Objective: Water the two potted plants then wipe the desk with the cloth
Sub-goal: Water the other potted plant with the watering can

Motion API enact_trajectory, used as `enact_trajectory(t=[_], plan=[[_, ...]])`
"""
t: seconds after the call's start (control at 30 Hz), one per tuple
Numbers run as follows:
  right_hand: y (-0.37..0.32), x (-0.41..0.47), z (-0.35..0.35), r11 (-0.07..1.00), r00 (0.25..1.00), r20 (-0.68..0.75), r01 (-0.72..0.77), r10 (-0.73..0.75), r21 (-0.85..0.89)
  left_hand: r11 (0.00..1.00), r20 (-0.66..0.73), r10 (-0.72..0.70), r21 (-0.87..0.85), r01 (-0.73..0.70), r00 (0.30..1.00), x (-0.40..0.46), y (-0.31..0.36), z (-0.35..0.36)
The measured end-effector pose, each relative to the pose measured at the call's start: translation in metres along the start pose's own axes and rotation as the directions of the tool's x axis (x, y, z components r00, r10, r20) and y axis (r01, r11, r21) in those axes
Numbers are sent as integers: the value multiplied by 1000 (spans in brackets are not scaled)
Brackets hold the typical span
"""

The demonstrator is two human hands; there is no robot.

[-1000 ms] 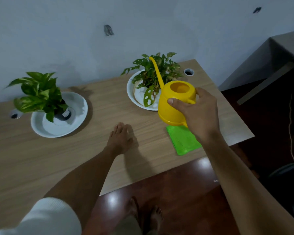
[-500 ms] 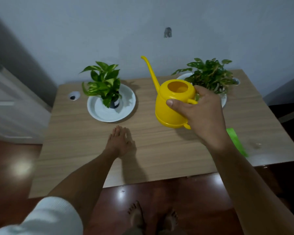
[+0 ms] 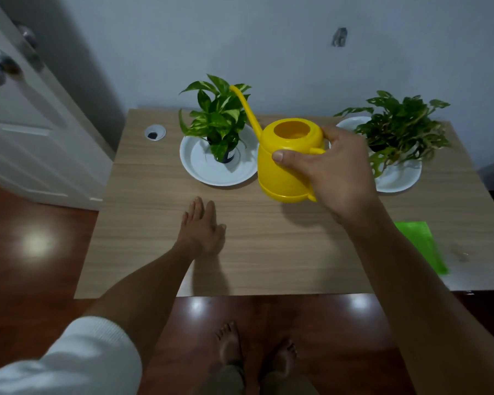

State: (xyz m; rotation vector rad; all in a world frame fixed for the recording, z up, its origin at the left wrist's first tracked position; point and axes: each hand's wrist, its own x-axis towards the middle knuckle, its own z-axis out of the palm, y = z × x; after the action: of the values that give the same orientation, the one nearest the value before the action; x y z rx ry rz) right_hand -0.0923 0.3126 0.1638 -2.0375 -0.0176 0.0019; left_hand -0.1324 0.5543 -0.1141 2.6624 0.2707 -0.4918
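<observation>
- Right hand (image 3: 337,172) grips the yellow can (image 3: 288,163) by its handle, thumb pressed on the body; the can hangs clear above the surface (image 3: 268,252).
- Change over the last second: the can has travelled from the right plant (image 3: 397,129) to the left plant (image 3: 217,115). The spout tip now sits among the left plant's upper leaves; a second ago it reached into the right plant.
- Can is near upright, only slightly tipped. No stream visible; cannot tell if water is flowing.
- Judgement: the right plant is probably done and the second watering is about to start. The next move would be to tilt the can further toward the left plant.
- Left hand (image 3: 201,226) lies flat on the surface, fingers loose, holding nothing, in front of the left plant's saucer (image 3: 200,169). It has not shifted.
- Green cloth (image 3: 422,246) lies on the surface to the right of the can, near the front edge, partly hidden by the right forearm. Untouched; the wipe is still to come.
- Risk: the spout could snag leaves, or water could overshoot the small pot into the saucer.
</observation>
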Motion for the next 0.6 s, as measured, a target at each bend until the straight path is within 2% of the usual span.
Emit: enact_trajectory(t=[0.6], plan=[[-17, 11, 14, 990, 999, 24, -37, 41, -135, 1000, -41, 11, -19, -12, 999, 0, -7, 15]])
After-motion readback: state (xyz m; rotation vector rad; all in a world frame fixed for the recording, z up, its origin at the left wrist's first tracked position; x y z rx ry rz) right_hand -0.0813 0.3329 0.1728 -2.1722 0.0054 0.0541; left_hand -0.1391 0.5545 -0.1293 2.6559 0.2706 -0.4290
